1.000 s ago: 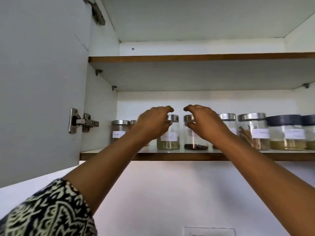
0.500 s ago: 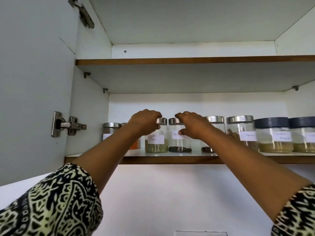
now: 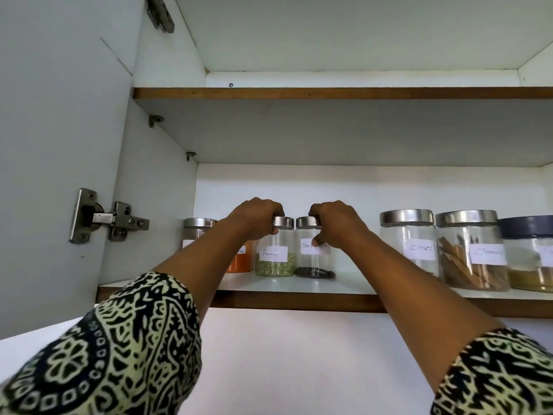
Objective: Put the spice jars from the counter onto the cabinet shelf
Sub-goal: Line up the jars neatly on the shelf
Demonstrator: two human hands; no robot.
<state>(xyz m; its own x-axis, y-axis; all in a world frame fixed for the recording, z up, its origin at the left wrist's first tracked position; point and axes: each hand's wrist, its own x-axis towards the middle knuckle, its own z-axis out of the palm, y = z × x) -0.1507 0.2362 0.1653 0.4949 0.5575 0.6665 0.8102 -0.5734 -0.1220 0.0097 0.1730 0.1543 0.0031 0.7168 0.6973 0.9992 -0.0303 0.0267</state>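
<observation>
Two small glass jars with steel lids stand side by side on the lower cabinet shelf (image 3: 299,287). The fennel jar (image 3: 273,259) holds green seeds, and my left hand (image 3: 254,218) grips it around the lid. The black pepper jar (image 3: 314,262) has dark grains at the bottom, and my right hand (image 3: 338,224) holds it at the lid and upper side. Both jars rest upright on the shelf. An orange spice jar (image 3: 239,262) and another steel-lidded jar (image 3: 197,232) stand behind my left forearm, partly hidden.
To the right stand a cloves jar (image 3: 407,244), a cinnamon stick jar (image 3: 469,253) and a dark-lidded jar (image 3: 529,253). The upper shelf (image 3: 329,93) shows nothing on it. The open cabinet door (image 3: 59,145) with its hinge (image 3: 110,218) hangs at the left.
Both hands have pushed the two jars further back onto the shelf and closed lower around their lids. The camera has tilted and moved a little.
</observation>
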